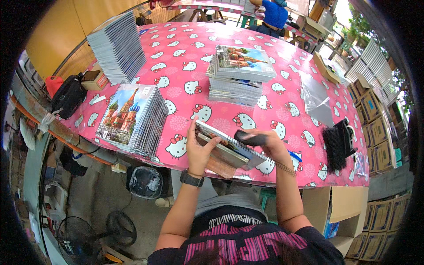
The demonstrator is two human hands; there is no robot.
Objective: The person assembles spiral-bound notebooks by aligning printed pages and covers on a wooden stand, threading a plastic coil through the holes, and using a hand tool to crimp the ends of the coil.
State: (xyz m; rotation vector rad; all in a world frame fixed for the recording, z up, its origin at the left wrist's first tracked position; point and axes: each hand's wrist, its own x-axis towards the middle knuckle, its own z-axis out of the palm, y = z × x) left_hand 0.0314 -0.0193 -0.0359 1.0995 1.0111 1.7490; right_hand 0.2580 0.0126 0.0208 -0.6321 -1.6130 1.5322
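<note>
At the table's near edge, my left hand is closed round a notebook, thumb on top and fingers along its far side. The notebook is tilted, and a wire spiral runs along its far long edge. A loose length of coil sticks out past its right end. My right hand is closed on a black object held against the spiral; its exact kind is hidden. Just right of that hand lies a blue, slim item. A brown board-like piece shows beneath the notebook.
Spiral notebooks stand in a near-left stack and a tall far-left stack. Another stack is beyond my hands. Right: a clear sheet, a bundle of black coils, a cardboard box. A person sits far off.
</note>
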